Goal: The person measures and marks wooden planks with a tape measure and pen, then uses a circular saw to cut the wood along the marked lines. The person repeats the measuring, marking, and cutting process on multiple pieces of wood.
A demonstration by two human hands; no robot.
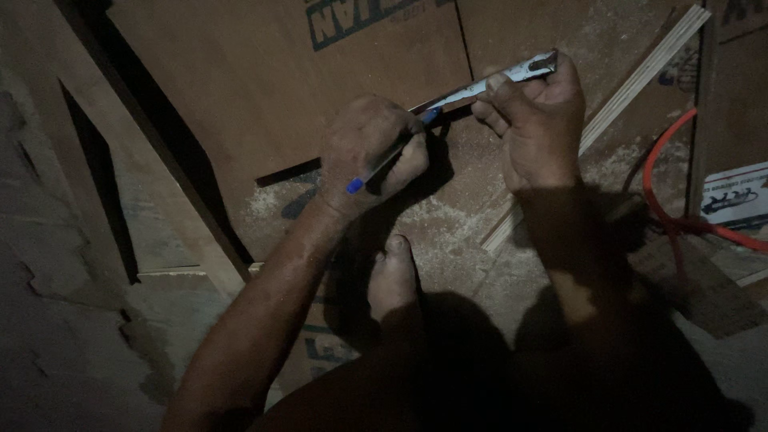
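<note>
Head view looks straight down over my knees, and nearest to me my bare foot (392,276) presses on the plywood sheet (352,88), toes pointing away from me, just this side of the dusty patch of sawdust (448,232) that lies on the board. Beyond the foot, my left hand (372,156) is curled tight around a blue pen (390,158), fingers closed on its barrel, with the blue cap end sticking out toward my wrist and the tip laid against the near edge of the metal ruler (488,84). That ruler lies flat on the plywood sheet, running at a slant up and to the right from the pen tip. My right hand (538,120) sits just right of the left one, fingers folded down and clamped on the far end of the ruler, holding it against the board; the two hands are close but do not touch. A dark sawn slot (288,171) runs along the board to the left of my left hand, in line with the ruler. Right of the right hand a thin pale wooden strip (640,76) crosses the sheet on a diagonal, and farther right an orange hose (672,208) loops over the boards. At the left edge of the sheet sits a deep dark gap.
</note>
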